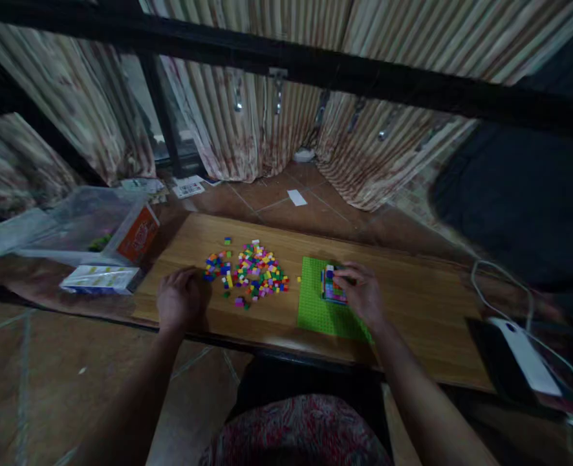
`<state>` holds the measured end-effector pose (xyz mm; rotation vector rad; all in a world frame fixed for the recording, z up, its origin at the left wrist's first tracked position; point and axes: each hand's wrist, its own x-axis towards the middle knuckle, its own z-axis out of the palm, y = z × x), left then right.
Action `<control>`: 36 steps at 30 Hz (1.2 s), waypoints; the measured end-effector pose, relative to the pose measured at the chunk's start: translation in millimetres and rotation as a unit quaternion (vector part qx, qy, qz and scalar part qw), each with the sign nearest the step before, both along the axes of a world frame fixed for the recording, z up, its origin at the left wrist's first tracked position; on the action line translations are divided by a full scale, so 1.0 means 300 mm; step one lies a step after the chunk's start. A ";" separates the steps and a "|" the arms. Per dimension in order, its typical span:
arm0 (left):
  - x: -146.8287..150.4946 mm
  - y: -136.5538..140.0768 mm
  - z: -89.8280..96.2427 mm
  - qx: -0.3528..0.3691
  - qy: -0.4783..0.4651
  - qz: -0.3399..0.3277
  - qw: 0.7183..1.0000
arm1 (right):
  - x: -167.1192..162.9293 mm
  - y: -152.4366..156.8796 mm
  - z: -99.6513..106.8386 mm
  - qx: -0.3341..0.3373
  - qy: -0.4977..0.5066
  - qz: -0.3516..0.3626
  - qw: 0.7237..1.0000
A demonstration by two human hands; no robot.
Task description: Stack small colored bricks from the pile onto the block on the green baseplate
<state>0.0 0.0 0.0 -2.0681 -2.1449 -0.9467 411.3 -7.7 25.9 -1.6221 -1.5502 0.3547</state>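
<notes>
My left hand [177, 299] rests on the wooden bench with its fingers curled together. Whatever may be inside them is hidden. Just right of it lies a loose spread of small coloured toy bricks [262, 275]. Over the green baseplate [310, 304], my right hand [361, 291] is closed, thumb and fingers pinched at the edge of a small brick build [334, 294]. That build has a blue border with purple, pink and teal pieces inside. A dark blue and white brick [330, 272] shows by the fingertips; what the pinch holds is too small to tell.
A clear plastic bin [92, 220] with an orange label stands left of the bench [427, 323], behind a white and blue box [101, 279]. At the right end lie a white device [524, 356] and a white cable [500, 265]. Striped curtains [209, 123] hang behind a dark metal bar.
</notes>
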 end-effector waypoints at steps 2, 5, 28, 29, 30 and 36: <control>0.001 0.000 -0.004 0.001 -0.001 0.004 1.000 | 0.000 0.000 -0.002 -0.006 -0.005 0.004 1.000; 0.002 0.001 -0.009 0.005 -0.002 0.010 1.000 | -0.002 0.004 -0.005 -0.011 -0.005 0.004 1.000; 0.004 0.000 -0.011 0.002 -0.010 0.021 1.000 | -0.007 0.021 -0.020 -0.039 0.032 -0.045 0.998; 0.004 0.000 -0.010 0.002 -0.011 0.018 1.000 | -0.006 0.022 -0.024 -0.037 0.037 -0.047 0.997; 0.005 0.000 -0.010 0.001 -0.013 0.015 1.000 | -0.006 0.023 -0.027 -0.037 0.045 -0.049 0.997; 0.009 0.001 -0.007 -0.002 -0.025 0.023 0.999 | -0.007 0.027 -0.028 -0.052 0.086 -0.052 0.994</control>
